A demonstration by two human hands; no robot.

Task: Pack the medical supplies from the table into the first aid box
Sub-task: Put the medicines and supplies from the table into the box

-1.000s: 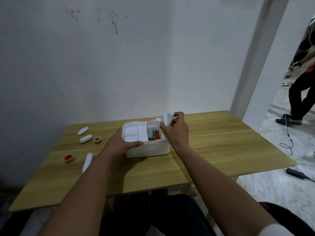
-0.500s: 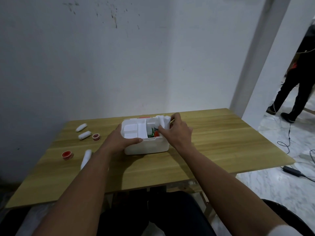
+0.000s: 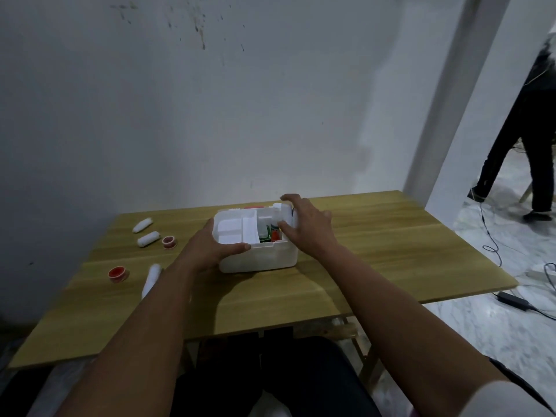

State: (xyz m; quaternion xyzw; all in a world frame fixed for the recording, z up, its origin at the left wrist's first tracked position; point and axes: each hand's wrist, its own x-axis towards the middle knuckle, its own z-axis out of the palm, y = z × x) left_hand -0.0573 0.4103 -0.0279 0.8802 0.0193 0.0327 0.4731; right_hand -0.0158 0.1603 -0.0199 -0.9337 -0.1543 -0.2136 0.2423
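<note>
- Bench (image 3: pixel 376 251): light wood-grain top, set against a grey-white wall (image 3: pixel 270 100) that carries dark specks and streaks near its upper part.
- First aid box (image 3: pixel 258 260): white, open-topped, standing on the bench near the middle; a white divided tray fills its left part, and green and red items show in the right compartment.
- Left hand (image 3: pixel 210 248): its grip is closed around the box's near-left corner, thumb lying along the front rim.
- Right hand (image 3: pixel 307 224): over the box's right end, fingers curled on a white bandage roll (image 3: pixel 281 213) that sits at the box's far-right corner; how firm the grip is, I cannot tell.
- Left on the bench, well apart from the box: two white gauze rolls (image 3: pixel 147 231) near the far-left edge, a red tape roll (image 3: pixel 169 241) just beside them, a second red tape roll (image 3: pixel 118 273) nearer, and a third white roll (image 3: pixel 152 278) partly behind the left forearm.
- Room: white pillar (image 3: pixel 469 94) at right; pale marble-pattern floor (image 3: pixel 496 326) with black cables and a power adapter (image 3: pixel 513 297); another person's dark-trousered legs (image 3: pixel 517 145) at far right.
</note>
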